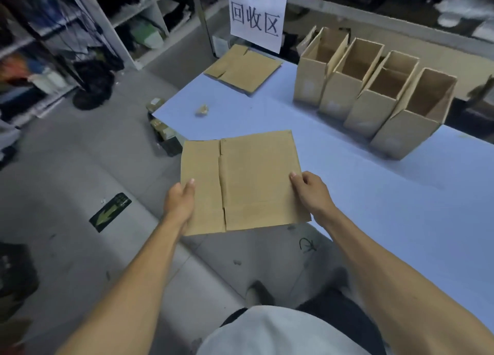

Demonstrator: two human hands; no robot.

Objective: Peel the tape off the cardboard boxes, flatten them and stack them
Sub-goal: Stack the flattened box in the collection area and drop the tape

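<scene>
A flattened brown cardboard box (248, 178) hangs in the air over the near left corner of the light blue table (374, 194). My left hand (179, 201) grips its left edge, thumb on top. My right hand (311, 191) grips its right edge, thumb on top as well. A stack of flattened boxes (243, 68) lies at the table's far left corner. Several open, upright cardboard boxes (374, 92) stand in a row along the table's far right side. A small crumpled wad of tape (202, 109) lies on the table near its left edge.
A white paper sign with characters (256, 15) stands behind the flat stack. Metal shelving with goods (80, 34) fills the left. The grey floor (80, 167) has a green arrow sticker (110, 211) and small packages (163, 130) by the table's corner.
</scene>
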